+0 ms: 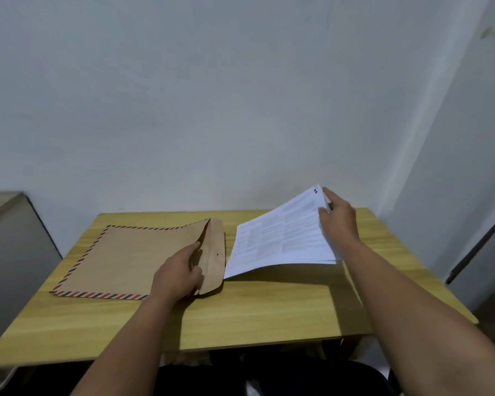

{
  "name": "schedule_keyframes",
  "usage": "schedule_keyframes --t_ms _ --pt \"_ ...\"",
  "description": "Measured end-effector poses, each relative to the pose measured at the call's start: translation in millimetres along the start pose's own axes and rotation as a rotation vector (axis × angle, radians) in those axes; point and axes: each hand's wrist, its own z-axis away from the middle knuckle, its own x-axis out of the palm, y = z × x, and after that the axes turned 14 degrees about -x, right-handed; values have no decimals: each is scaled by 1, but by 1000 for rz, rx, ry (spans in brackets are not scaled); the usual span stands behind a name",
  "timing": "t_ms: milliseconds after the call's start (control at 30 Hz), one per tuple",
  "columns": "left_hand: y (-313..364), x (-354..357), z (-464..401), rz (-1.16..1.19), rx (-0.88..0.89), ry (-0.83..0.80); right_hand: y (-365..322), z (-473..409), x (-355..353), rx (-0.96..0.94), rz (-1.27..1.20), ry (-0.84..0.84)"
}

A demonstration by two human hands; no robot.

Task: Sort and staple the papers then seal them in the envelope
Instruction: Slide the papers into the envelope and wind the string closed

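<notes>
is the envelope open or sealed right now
Open. The left hand holds the envelope mouth apart, its flap unfolded toward the papers.

A light wooden table (269, 315) stands against a white wall (212, 95), with a grey cabinet (9, 252) at its left.

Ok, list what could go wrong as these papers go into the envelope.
1. The right hand grips the papers by one far corner; the stack sags and could fan out or slip.
2. The left hand holds the envelope mouth only slightly open, so the sheets' leading edge may catch and crumple.
</notes>
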Motion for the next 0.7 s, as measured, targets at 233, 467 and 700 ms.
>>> schedule_keyframes --t_ms 233,467,700 --pt "-1 0 -3 66 -15 -11 -10 -34 -28 17 -178 53" --pt "0 0 -2 75 -41 -5 -4 -28 -22 54 -304 5" --pt "0 0 -1 62 -89 -34 -5 -7 13 22 -287 -24"
